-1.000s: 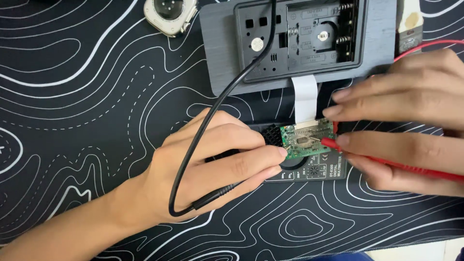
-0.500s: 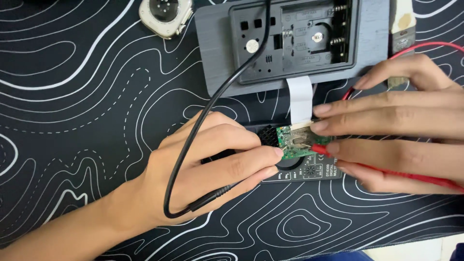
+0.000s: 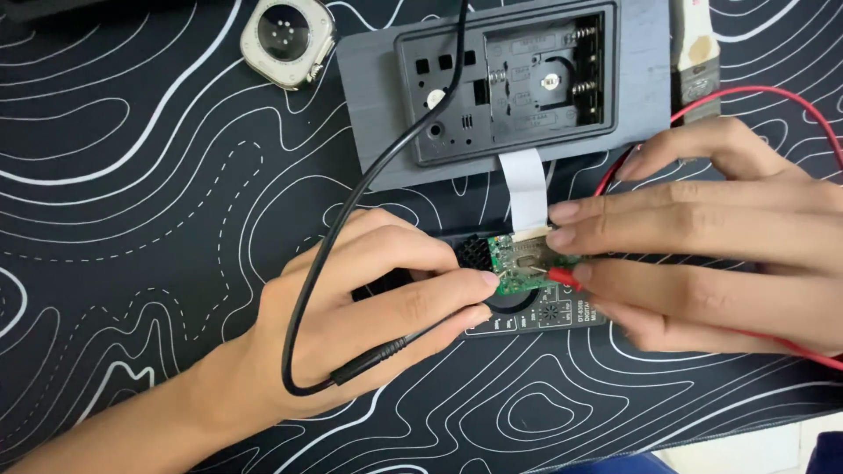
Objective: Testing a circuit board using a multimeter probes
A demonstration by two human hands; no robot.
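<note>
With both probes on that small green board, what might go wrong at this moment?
The red probe in the right hand sits among close parts on the green circuit board; a slip might bridge two contacts. The board hangs on a thin white ribbon cable, so pressure from the left hand could strain it. The black lead loops over that hand and may snag.

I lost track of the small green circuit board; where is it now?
In the head view, the green circuit board sits right of centre, pinched between the left hand and right hand, just below the white ribbon cable and over the black meter.
</note>
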